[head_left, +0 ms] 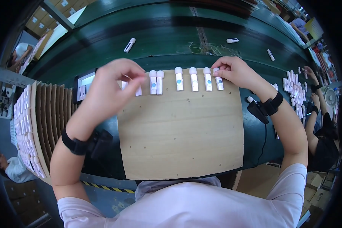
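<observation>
Along the far edge of a brown cardboard sheet lies a row of small white stick-shaped devices with rounded heads, most showing a blue or pale disc. My right hand pinches the head of the rightmost white stick device between thumb and fingers, its body lying on the sheet. Over the row's left end hovers my left hand, blurred, thumb and fingers curled near another white device. Whether it grips anything cannot be made out. Part of the row is hidden behind it.
Corrugated cardboard sheets stand stacked at left, the outer one covered with white devices. Loose devices lie on the green bench. A pile of them sits at right, near another person's hands.
</observation>
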Tool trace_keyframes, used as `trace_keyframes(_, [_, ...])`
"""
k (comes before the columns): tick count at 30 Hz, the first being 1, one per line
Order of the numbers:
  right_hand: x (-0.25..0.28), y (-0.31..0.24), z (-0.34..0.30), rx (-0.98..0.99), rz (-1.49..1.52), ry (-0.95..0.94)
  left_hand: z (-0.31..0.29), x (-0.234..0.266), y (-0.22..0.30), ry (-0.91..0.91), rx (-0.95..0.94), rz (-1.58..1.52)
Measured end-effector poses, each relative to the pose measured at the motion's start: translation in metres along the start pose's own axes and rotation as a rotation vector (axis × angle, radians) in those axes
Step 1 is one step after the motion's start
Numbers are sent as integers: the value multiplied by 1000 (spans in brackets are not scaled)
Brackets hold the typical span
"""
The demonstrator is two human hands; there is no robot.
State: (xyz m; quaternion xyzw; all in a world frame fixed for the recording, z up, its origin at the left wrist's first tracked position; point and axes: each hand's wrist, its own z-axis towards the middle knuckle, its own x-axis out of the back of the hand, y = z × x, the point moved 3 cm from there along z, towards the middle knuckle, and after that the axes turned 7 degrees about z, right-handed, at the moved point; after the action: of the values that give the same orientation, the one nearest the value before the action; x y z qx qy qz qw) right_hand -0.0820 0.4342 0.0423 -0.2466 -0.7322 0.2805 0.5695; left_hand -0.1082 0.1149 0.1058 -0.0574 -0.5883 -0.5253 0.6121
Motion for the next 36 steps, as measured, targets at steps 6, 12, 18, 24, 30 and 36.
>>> trace_keyframes(6, [8, 2, -1, -13, -40, 38, 24, 17, -69, 50, 267, 65])
trace_keyframes(12, [46, 32, 37, 17, -199, 198, 57, 34, -140, 0, 444, 328])
trace_keyframes(18, [69, 76, 80, 111, -645, 288, 98, 31, -199, -82, 365, 482])
trace_keyframes(24, [58, 86, 109, 77, -716, 213, 116, 4, -222, -258, 478, 625])
trace_keyframes(30, [63, 67, 101, -81, -633, 208, 106, 0, -252, -266, 593, 653])
trace_keyframes(36, [60, 40, 9, 116, -489, 380, 87, 16, -242, -132, 653, 528])
